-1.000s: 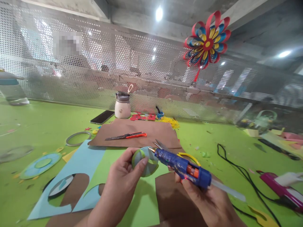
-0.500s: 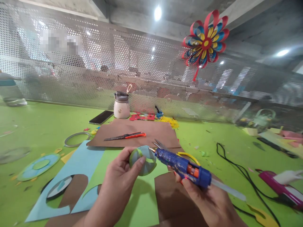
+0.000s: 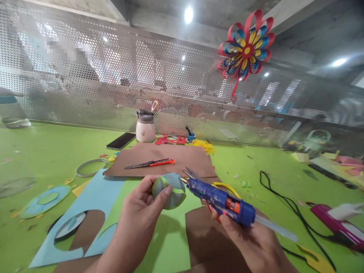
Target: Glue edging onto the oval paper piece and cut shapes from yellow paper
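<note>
Pinched between the thumb and fingers of my left hand (image 3: 142,212) is a round paper disc (image 3: 173,195) in grey-blue and green, raised above the sheets. My right hand (image 3: 241,235) is wrapped round a blue hot glue gun (image 3: 218,197) with a clear glue stick (image 3: 277,227) poking from its back. The gun's metal tip points left, close to the disc's right edge; whether they touch I cannot tell. Behind the gun show scissors (image 3: 227,186) with yellow handles. Under my hands lie a light green sheet (image 3: 170,242) and a blue sheet (image 3: 93,193) with cut-outs.
A utility knife (image 3: 150,163) with an orange handle rests on brown paper (image 3: 190,155). Further back are a phone (image 3: 121,141) and a white bottle (image 3: 145,129) before a perforated screen. A paper sun (image 3: 47,201) lies left; a black cord (image 3: 284,201) and magenta tool (image 3: 335,225) lie right.
The disc and my left hand have shifted slightly left, away from the glue gun's tip, and the disc has turned a little. My right hand has barely moved.
</note>
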{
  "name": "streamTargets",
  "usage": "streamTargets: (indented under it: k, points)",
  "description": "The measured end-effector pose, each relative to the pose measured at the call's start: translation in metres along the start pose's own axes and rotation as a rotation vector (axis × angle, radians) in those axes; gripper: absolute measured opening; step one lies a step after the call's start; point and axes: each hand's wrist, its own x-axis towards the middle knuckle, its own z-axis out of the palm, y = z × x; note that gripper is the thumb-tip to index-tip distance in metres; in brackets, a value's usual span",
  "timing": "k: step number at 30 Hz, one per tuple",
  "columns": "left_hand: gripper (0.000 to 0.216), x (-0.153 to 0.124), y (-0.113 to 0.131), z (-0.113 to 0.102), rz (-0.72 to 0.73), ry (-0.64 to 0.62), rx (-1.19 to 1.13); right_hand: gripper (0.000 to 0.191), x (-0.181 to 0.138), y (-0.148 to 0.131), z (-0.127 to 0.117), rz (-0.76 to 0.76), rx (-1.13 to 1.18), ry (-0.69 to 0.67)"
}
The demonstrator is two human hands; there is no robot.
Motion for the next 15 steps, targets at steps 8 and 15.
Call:
streamTargets:
  k: [8,15]
  points:
    - [0.018,-0.001,0.001,-0.001,-0.032,0.022,0.000,0.025,-0.001,0.005,0.002,0.019,0.004,0.013]
    - [0.019,-0.001,0.002,-0.001,-0.028,0.025,-0.017,0.019,0.002,-0.004,0.001,-0.038,-0.022,0.013]
